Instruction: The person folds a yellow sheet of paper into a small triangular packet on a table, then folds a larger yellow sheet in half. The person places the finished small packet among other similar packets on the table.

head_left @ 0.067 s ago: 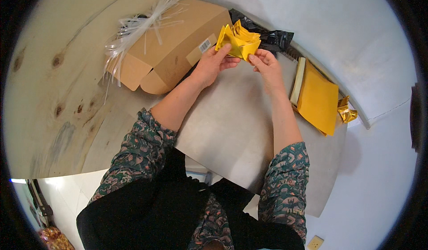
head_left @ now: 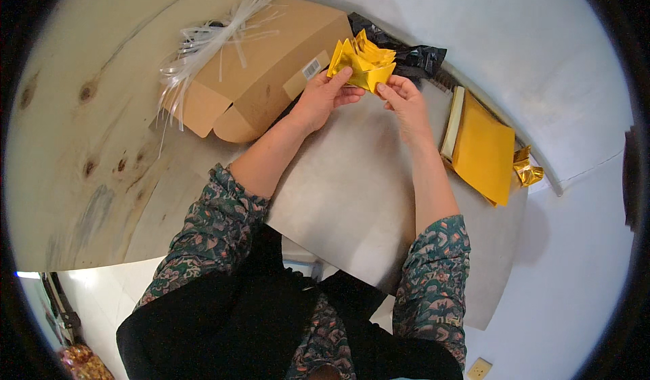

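A folded piece of shiny gold paper (head_left: 362, 60) with several upright pointed layers is held up between both hands, over the far part of the table. My left hand (head_left: 326, 95) pinches its left side, thumb on the front face and fingers beneath. At its lower right corner, my right hand (head_left: 404, 101) grips the paper between thumb and fingers. Just left of the folded paper lies a brown cardboard box (head_left: 271, 61). A crumpled black plastic bag (head_left: 418, 60) is behind it.
White plastic strips (head_left: 217, 45) lie across the box. To the right, a stack of gold paper sheets (head_left: 482, 146) rests on the grey table (head_left: 338, 197), beside a small folded gold piece (head_left: 527, 168). A pale wall (head_left: 514, 48) borders the table's far right edge.
The front fold of the gold paper has shifted slightly between my fingers. Both hands stay in nearly the same place.
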The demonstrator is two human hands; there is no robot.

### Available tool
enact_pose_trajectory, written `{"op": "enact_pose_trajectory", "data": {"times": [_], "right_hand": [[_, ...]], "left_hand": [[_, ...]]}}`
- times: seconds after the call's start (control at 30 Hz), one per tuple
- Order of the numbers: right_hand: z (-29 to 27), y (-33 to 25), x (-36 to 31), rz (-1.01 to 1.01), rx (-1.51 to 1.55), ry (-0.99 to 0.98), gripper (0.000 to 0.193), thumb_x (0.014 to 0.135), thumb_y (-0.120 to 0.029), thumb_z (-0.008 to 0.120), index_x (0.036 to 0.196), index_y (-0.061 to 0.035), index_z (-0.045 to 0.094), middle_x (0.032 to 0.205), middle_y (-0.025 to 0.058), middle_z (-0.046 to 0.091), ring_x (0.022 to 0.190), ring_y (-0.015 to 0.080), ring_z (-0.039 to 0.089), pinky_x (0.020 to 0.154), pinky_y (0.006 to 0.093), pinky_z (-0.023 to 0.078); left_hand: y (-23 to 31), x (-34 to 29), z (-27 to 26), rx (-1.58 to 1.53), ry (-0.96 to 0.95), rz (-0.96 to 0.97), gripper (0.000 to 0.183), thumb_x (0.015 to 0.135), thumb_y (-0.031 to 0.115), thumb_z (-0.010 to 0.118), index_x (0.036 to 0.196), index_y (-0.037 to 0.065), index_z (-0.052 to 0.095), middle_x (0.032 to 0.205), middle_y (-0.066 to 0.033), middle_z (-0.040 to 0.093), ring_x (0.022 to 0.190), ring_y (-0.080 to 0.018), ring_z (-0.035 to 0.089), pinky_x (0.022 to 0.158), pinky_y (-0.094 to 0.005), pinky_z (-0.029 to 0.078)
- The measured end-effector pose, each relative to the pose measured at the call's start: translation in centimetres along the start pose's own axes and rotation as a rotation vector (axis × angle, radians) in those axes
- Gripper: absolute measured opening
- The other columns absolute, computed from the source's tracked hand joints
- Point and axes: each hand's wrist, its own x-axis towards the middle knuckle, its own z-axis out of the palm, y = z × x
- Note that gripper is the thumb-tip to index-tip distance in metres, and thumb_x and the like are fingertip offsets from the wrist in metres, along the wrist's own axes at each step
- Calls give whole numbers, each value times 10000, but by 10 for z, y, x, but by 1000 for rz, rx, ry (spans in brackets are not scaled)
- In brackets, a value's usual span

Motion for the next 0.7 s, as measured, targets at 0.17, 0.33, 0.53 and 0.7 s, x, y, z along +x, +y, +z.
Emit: {"op": "enact_pose_trajectory", "data": {"times": [0.17,0.33,0.53,0.7], "right_hand": [[-3,6,0,75,-67,-23,228,918,-239,739,1082,-103,658,956,-39,661,860,55,594,741,224,434],[-3,3,3,77,71,-1,186,934,-223,728,1027,-91,635,936,-20,649,818,82,614,716,246,488],[6,0,0,37,181,-49,187,943,-208,717,1031,-74,620,965,9,656,830,114,634,731,273,528],[14,-10,-3,-53,32,-20,195,953,-189,696,1096,-73,633,1011,20,670,896,111,631,785,280,520]], "left_hand": [[-2,1,-3,158,59,-117,496,1002,422,596,1295,27,528,1126,-101,665,883,-182,708,718,-283,604],[10,-4,-2,269,157,-244,639,951,599,578,1268,45,535,1107,-104,661,790,-166,704,587,-252,557],[14,-11,8,208,51,-175,551,952,555,615,1168,51,559,1015,-63,659,771,-144,702,578,-243,511],[14,-9,9,99,134,-71,411,972,463,635,1152,96,593,996,-27,687,775,-117,695,576,-230,501]]}}
